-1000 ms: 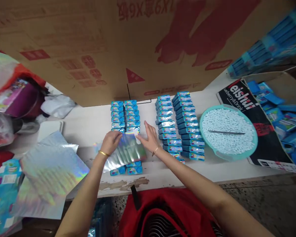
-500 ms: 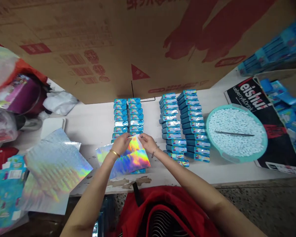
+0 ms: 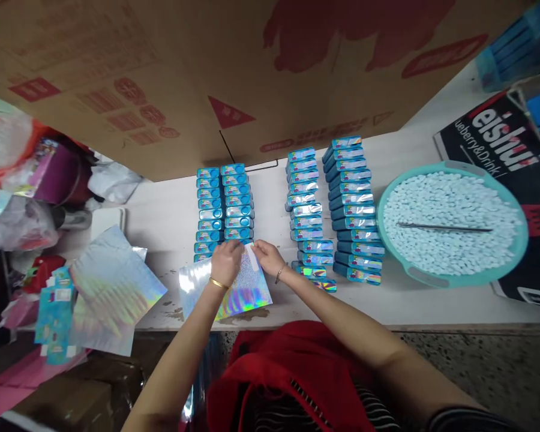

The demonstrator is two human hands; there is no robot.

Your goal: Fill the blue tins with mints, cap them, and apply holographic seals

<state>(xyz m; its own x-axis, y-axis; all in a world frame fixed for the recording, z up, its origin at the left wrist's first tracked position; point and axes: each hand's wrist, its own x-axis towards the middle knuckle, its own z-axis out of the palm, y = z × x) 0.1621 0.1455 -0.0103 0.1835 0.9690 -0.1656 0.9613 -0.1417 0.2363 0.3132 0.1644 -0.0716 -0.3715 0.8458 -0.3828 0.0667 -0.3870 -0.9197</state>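
Observation:
A shiny holographic sheet (image 3: 245,293), perhaps of stickers, lies tilted over the near end of the left rows of small blue boxes (image 3: 238,211). My left hand (image 3: 226,264) is closed at its top edge, fingers bunched; whether a small piece is pinched there is hidden. My right hand (image 3: 269,260) pinches the sheet's top right corner between thumb and fingers. Between the hands a narrow white strip shows on the sheet. To the right stand two more rows of blue boxes (image 3: 353,210) with shiny strips on their upward faces.
Behind the rows stands a large cardboard carton (image 3: 184,78). A turquoise basin (image 3: 450,279) of small white pieces, with tweezers (image 3: 445,228) on top, sits at right beside a black printed box (image 3: 486,138). More holographic sheets (image 3: 117,288) and flat blue cartons (image 3: 56,318) lie at left.
The view has shifted, with the basin appearing larger. My left hand has turned into a tighter grip, and a white strip now shows near the sheet's top right corner.

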